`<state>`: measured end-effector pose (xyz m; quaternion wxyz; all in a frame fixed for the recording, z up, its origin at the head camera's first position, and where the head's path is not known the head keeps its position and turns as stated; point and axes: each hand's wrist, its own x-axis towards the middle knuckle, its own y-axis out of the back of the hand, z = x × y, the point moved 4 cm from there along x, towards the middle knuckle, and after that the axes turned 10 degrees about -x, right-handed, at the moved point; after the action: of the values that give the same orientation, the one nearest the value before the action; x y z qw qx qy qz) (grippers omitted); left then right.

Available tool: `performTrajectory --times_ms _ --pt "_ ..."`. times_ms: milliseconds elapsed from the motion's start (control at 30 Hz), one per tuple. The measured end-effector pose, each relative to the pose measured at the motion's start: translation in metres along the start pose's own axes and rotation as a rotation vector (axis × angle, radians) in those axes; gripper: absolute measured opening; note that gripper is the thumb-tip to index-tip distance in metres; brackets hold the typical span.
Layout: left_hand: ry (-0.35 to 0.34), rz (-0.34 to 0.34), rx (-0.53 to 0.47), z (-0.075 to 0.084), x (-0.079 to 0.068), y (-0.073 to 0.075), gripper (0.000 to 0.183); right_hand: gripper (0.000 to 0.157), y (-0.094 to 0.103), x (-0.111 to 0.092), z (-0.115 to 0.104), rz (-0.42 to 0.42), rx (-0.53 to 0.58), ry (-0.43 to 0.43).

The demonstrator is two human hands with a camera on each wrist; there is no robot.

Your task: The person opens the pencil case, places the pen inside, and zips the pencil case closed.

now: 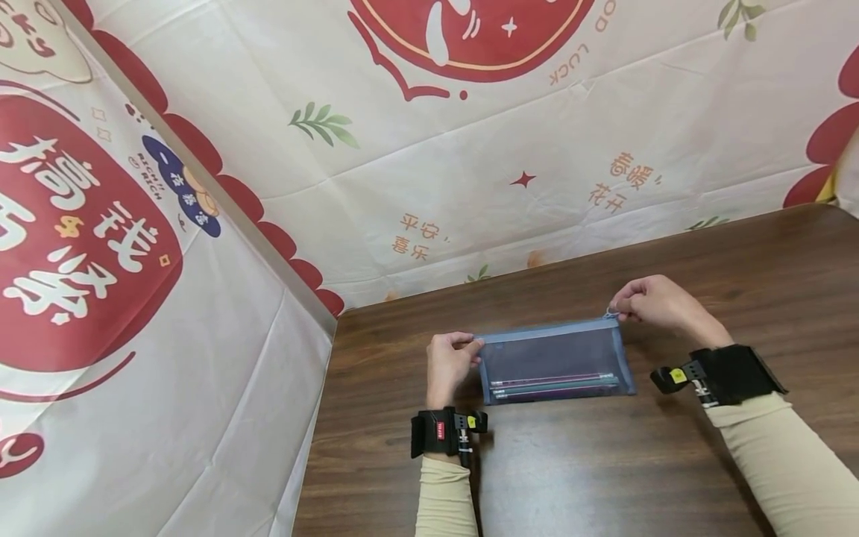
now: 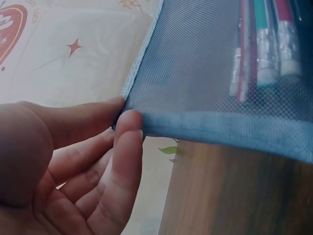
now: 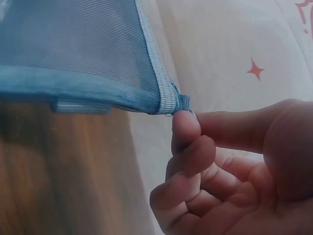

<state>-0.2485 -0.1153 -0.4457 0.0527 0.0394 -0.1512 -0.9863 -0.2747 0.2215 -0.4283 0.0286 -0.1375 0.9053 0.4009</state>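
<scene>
A blue mesh zipper pouch [image 1: 550, 356] is stretched between the two hands over the table. Several pencils [image 1: 553, 387] lie along its bottom; their white erasers and metal bands show through the mesh in the left wrist view. My left hand [image 1: 451, 365] pinches the pouch's top left corner between thumb and fingers. At the opposite top corner, my right hand [image 1: 661, 304] pinches the small pull at the end of the zipper edge, its other fingers curled [image 3: 215, 171]. Most of the pull is hidden by the fingertips. Whether the pouch's lower edge touches the table, I cannot tell.
The brown wood-grain table [image 1: 376, 447] stretches below both arms. Behind it hangs a white printed cloth [image 1: 436, 171], and another printed cloth panel [image 1: 221, 418] borders the left side. Each wrist wears a black strap [image 1: 731, 373] with a small camera.
</scene>
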Motion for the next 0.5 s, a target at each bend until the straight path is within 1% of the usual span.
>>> performTrajectory --times_ms 167,367,433,500 --pt "0.016 -0.002 0.039 -0.003 0.0 -0.001 0.021 0.028 -0.009 0.001 0.004 0.017 0.01 -0.01" --pt "0.043 0.008 0.082 -0.006 0.0 -0.002 0.024 0.029 -0.016 0.003 0.004 0.028 -0.004 0.013" --pt "0.046 0.013 0.112 -0.005 -0.001 -0.002 0.026 0.03 -0.017 0.003 0.005 0.037 -0.025 0.005" --pt "0.032 0.019 0.159 -0.004 -0.001 -0.002 0.028 0.032 -0.019 0.002 0.006 0.055 -0.055 -0.006"
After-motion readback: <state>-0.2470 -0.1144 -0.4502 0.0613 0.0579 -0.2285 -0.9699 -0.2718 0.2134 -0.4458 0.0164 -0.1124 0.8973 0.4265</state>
